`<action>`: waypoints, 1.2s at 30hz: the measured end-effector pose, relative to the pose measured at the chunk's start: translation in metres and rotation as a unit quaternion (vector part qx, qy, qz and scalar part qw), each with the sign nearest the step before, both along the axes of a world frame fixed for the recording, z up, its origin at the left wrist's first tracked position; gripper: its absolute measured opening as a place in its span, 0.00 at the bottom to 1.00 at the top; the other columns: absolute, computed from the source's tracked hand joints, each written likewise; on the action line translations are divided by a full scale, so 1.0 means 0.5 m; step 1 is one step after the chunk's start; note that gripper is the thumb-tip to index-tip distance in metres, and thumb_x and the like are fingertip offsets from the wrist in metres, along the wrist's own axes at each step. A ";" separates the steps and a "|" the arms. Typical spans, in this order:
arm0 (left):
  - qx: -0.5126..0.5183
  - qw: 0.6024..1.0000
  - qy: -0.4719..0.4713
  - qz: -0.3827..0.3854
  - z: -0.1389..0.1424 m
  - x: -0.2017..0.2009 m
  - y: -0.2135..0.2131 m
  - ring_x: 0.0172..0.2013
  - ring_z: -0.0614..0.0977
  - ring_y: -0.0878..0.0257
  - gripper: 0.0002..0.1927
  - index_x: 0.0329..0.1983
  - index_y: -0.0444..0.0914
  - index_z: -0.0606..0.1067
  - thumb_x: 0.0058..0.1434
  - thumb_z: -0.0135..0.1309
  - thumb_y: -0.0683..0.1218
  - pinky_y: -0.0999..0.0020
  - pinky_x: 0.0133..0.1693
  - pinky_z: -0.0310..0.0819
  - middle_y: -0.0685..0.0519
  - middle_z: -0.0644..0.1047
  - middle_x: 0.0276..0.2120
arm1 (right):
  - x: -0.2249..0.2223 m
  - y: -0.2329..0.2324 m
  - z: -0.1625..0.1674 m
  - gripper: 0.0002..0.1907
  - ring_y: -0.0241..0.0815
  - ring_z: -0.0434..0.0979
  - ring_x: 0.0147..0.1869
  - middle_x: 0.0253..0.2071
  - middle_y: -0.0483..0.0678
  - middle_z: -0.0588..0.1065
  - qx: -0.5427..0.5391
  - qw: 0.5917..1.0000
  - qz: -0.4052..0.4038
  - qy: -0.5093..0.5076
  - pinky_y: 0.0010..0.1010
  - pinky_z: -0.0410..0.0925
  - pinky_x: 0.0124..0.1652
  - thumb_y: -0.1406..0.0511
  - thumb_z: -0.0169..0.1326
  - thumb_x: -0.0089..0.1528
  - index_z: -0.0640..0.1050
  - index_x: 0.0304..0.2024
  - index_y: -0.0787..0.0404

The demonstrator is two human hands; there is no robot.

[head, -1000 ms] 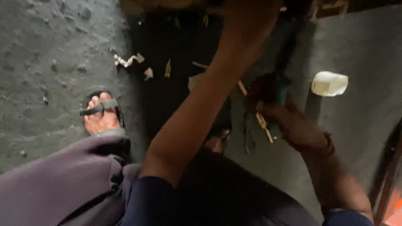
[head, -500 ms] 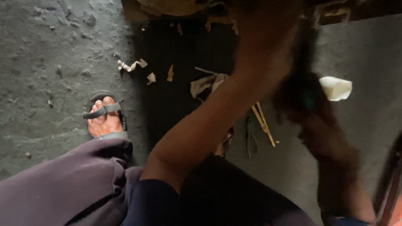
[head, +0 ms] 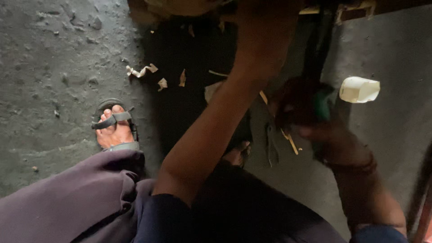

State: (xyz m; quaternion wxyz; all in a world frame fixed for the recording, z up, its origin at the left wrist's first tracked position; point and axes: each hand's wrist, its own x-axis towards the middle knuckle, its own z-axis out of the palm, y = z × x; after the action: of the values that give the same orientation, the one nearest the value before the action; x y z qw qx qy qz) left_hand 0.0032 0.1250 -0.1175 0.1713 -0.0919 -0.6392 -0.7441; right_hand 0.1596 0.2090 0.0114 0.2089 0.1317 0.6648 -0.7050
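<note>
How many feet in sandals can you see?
2. One foot in a grey sandal rests on the concrete floor at left; a second foot peeks out in shadow below the left forearm, mostly hidden.

The left hand reaches forward to the wooden piece at the top edge. The right hand lies right of it, nearer the person. Shavings lie on the floor beyond the sandalled foot. A small container lies right of the right hand.

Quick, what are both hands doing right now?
Left hand: up on the wooden piece; grip cannot be told.
Right hand: closed around a dark-green tool handle.
</note>
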 end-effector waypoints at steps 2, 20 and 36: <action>-0.001 1.000 0.003 -0.004 0.000 0.002 -0.005 0.21 0.76 0.67 0.08 0.35 0.44 0.76 0.68 0.57 0.50 0.66 0.25 0.69 0.58 0.76 0.21 | -0.015 0.007 -0.009 0.33 0.49 0.72 0.65 0.61 0.52 0.70 -0.068 0.997 0.005 0.021 0.43 0.73 0.54 0.56 0.66 0.58 0.69 0.61 0.58; -0.002 1.000 0.011 -0.019 0.003 -0.001 -0.009 0.20 0.76 0.67 0.07 0.34 0.43 0.76 0.67 0.56 0.49 0.67 0.24 0.70 0.58 0.76 0.20 | -0.116 0.068 -0.068 0.30 0.49 0.69 0.69 0.65 0.51 0.68 -0.440 0.897 -0.005 0.045 0.47 0.71 0.56 0.64 0.52 0.63 0.65 0.69 0.59; -0.001 1.000 0.009 -0.018 0.000 0.001 -0.002 0.19 0.76 0.68 0.07 0.33 0.43 0.77 0.67 0.56 0.48 0.67 0.24 0.70 0.58 0.76 0.20 | -0.147 0.025 -0.069 0.29 0.56 0.80 0.62 0.70 0.52 0.71 -0.529 0.842 0.078 0.072 0.45 0.72 0.57 0.60 0.42 0.71 0.61 0.74 0.59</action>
State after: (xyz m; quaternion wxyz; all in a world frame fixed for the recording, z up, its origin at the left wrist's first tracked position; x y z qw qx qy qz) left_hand 0.0036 0.1239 -0.1173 0.1637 -0.1104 -0.6367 -0.7454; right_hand 0.0862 0.2215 -0.0233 0.2529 -0.1025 0.2124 -0.9383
